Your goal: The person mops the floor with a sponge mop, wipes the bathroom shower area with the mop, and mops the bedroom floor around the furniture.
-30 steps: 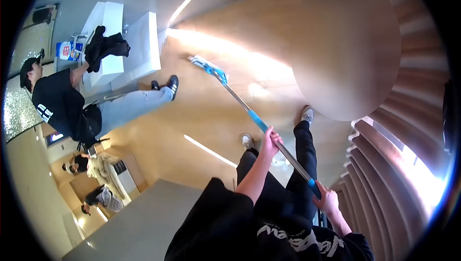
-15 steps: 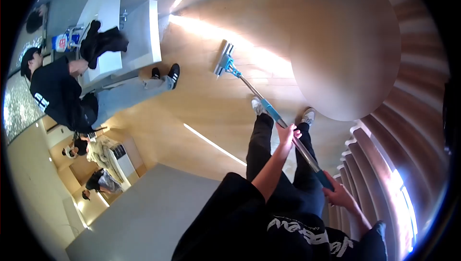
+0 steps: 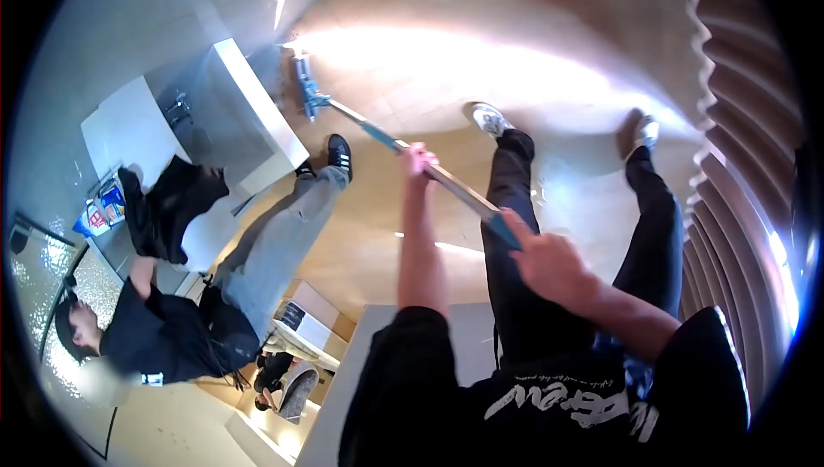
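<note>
A tan floor (image 3: 378, 235) spreads wide. By its far left edge stands a white sink bench (image 3: 129, 132). Next to the bench, a co-worker in black (image 3: 159, 334) holds up a black cloth (image 3: 176, 209). The mop (image 3: 380, 134) slants over the floor. Its mop head (image 3: 307, 94) looks to be down by the floor's far left edge, near the bench. The left hand (image 3: 418, 160) has its grip closed round the pole (image 3: 463, 191). The right hand (image 3: 554, 265) wraps round near the blue end (image 3: 505, 230). I think the mopping is under way, but I cannot tell which bits are done or left.
</note>
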Tool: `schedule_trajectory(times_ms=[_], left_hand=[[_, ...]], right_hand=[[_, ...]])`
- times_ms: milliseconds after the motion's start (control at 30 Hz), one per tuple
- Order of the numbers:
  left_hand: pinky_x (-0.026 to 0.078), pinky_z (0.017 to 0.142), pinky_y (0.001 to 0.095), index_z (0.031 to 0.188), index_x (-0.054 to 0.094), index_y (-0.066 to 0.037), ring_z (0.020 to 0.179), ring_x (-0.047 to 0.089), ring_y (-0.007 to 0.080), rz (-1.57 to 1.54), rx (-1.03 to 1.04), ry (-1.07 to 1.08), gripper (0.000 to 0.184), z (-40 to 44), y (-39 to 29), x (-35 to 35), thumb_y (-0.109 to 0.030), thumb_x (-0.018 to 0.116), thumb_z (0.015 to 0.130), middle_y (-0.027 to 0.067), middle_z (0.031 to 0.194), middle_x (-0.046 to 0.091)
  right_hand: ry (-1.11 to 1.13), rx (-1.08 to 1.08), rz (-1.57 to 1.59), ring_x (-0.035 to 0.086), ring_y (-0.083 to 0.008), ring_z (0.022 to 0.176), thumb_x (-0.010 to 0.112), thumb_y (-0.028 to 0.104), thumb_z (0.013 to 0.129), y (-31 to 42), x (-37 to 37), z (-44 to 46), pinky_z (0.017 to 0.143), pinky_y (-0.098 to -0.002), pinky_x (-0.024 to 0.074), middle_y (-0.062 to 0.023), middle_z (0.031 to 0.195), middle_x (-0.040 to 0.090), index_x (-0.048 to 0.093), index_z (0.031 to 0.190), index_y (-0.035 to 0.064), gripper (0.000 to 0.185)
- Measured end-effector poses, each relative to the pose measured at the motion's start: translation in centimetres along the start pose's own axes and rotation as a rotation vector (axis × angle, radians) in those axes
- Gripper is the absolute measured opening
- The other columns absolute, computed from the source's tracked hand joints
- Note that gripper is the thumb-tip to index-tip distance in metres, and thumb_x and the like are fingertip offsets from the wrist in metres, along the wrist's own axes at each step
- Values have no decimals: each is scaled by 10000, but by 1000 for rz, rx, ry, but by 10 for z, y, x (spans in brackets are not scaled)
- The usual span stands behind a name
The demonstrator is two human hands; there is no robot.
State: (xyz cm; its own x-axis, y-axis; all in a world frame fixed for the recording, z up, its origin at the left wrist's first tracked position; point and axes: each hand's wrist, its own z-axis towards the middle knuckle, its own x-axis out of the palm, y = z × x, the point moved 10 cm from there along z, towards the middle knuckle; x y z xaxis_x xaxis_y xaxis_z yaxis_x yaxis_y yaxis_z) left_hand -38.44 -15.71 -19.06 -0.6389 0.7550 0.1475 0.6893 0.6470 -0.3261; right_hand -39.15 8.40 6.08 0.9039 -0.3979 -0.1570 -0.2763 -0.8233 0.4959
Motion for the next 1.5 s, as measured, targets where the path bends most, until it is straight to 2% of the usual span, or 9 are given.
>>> schedule_trajectory(times_ms=[167,233,700,733,933,1100,1233,1333,1500], left_hand=[[343,388,184,504,332,-142,394,371,59,-151,-299,-32,260,98,-146,-52,-66,450,723,-58,415,317],[314,379,208,504,317,-139,370,367,92,-44,41,178,251,121,-177,-1,-66,460,698,-30,405,321],[434,383,288,1082,205,-119,422,455,140,-58,91,-246,368,22,118,273,-48,444,811,55,584,395],[438,390,289,1046,237,-109,421,460,149,-78,204,-225,306,36,103,272,-64,437,820,58,585,410],[442,578,267,702,514,-60,545,506,155,-170,443,49,103,114,-92,182,-115,510,789,36,565,495],[400,500,240,535,394,-125,454,432,102,60,109,-18,216,183,-202,79,-10,471,700,4,477,419],[426,442,325,635,437,-104,444,450,183,-187,169,-56,130,180,-118,90,-19,517,692,55,542,469],[423,346,346,721,406,-31,402,494,212,336,366,-352,84,146,4,112,-8,486,708,101,554,487],[454,422,349,1126,273,-29,462,536,237,398,26,-489,409,-3,208,237,-87,436,756,174,696,522]], right_hand=[[-9,-103,60,601,-279,668,474,127,756,92,-24,163,597,-392,478,-168,705,589,277,1267,64,551],[-21,-152,65,603,-276,647,472,145,771,74,-67,189,590,-407,478,-178,690,588,296,1258,63,525],[-12,47,175,581,-348,698,532,81,701,-242,-195,13,627,-347,444,-226,748,564,366,1239,137,565],[143,282,129,583,-333,680,525,82,707,-232,-207,23,616,-343,433,-227,725,556,375,1233,133,550],[-22,-218,15,569,-274,603,531,184,762,-70,-229,147,603,-345,427,-180,704,565,423,1198,142,451],[7,-270,-21,580,-261,556,491,238,772,34,-204,233,549,-388,457,-140,675,577,493,1034,96,298],[-105,-284,71,555,-358,699,491,261,793,-36,-181,192,619,-425,430,-176,771,579,435,1134,136,368],[-210,-151,51,531,-394,680,532,264,778,-146,-143,115,606,-435,433,-212,730,557,401,1187,130,450],[-176,157,108,567,-351,643,545,199,740,-260,-131,-72,579,-388,432,-197,673,563,400,1186,120,475]])
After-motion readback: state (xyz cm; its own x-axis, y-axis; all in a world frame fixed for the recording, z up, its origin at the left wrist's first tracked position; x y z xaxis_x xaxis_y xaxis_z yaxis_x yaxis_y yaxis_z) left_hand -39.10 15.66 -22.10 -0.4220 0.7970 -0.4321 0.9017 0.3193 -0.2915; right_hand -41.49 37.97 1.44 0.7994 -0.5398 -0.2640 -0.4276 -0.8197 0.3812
